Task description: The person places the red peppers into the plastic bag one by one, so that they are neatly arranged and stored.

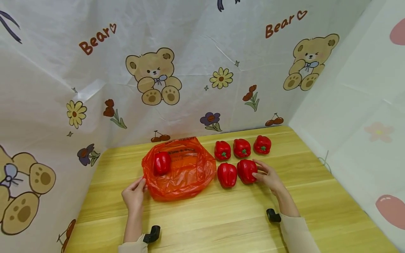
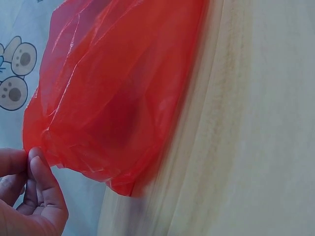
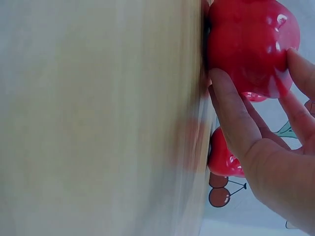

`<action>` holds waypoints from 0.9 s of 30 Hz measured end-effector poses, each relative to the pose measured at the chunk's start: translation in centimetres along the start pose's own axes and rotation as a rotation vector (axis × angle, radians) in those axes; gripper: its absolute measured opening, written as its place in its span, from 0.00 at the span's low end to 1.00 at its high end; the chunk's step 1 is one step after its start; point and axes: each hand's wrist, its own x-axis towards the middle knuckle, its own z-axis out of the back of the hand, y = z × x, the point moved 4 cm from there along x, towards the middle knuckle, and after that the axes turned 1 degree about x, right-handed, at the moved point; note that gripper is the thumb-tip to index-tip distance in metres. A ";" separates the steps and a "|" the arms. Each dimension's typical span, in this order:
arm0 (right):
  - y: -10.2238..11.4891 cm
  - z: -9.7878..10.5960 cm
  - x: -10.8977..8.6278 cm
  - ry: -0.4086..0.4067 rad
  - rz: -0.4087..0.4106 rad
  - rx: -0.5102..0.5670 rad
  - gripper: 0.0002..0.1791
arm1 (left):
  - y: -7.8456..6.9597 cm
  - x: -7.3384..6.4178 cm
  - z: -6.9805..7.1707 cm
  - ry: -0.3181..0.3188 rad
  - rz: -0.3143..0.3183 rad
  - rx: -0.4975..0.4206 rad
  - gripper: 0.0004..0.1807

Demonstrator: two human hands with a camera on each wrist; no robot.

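Note:
An orange-red plastic bag (image 1: 190,182) lies spread open on the table, with one red bell pepper (image 1: 162,163) inside it. My left hand (image 1: 135,195) pinches the bag's left edge between thumb and fingers; the left wrist view shows the pinched film (image 2: 37,142) close up. On the right, my right hand (image 1: 268,175) grips another red bell pepper (image 1: 246,171) from its right side, thumb and fingers spread around it. That pepper (image 3: 251,46) rests at the table surface in the right wrist view. Just left of it sits a further bell pepper (image 1: 226,175).
Three more red bell peppers stand in a back row, the left one (image 1: 222,150), the middle one (image 1: 242,148) and the right one (image 1: 262,144), green stems facing forward. Behind the wooden table (image 1: 202,225) hangs a white cloth (image 1: 196,88) printed with bears and flowers.

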 end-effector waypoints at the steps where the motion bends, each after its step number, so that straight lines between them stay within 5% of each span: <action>1: 0.1 0.0 -0.1 -0.004 0.002 0.004 0.35 | 0.0 0.0 0.0 -0.001 0.001 0.000 0.19; 17: 3.2 0.8 -1.1 -0.097 0.052 0.045 0.35 | 0.0 0.0 0.0 -0.008 -0.011 -0.003 0.18; 27: 7.5 -2.1 -0.2 -0.106 0.084 0.084 0.35 | 0.0 0.1 0.0 -0.005 -0.002 -0.001 0.18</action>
